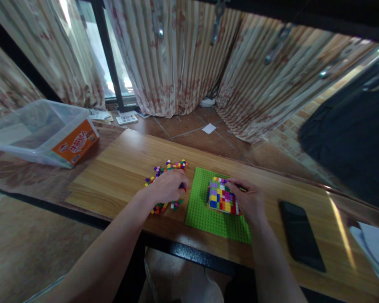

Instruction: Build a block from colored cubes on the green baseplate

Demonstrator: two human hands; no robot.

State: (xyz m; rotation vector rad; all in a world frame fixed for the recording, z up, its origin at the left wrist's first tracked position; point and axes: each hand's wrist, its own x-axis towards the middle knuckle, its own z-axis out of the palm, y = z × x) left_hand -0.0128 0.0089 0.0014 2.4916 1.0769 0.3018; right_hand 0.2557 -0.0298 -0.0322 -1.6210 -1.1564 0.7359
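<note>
A green studded baseplate lies on the wooden board, bearing a multicoloured block of small toy bricks. My right hand is at the block's upper right edge, thumb and fingertips pinched together; whatever is between them is too small to make out. Left of the baseplate, loose toy bricks of many colours are spread in a pile. My left hand reaches over that pile with its fingers curled down, a red brick showing near the fingertips. The hand covers much of the pile, and I cannot make out what it grips.
A black phone lies right of the baseplate, with white papers beyond it. On the left stands a clear plastic bin with an orange label. Striped curtains hang behind the wooden board; a dark bar crosses overhead.
</note>
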